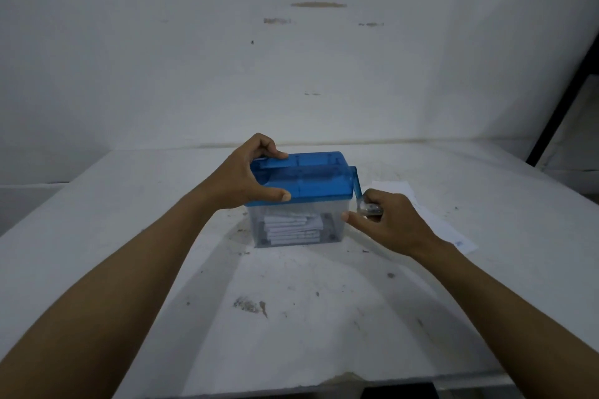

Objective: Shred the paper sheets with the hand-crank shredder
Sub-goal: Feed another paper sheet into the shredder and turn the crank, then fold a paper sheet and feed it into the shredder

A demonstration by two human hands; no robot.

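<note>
Clear bin holding paper strips, blue lid

Hidden under the left hand: left end of the blue lid. Half covered by the right hand: crank knob and near part of the paper sheets. Too small to read: blue mark on the sheets. Cut off at the bottom edge: both arms.
</note>
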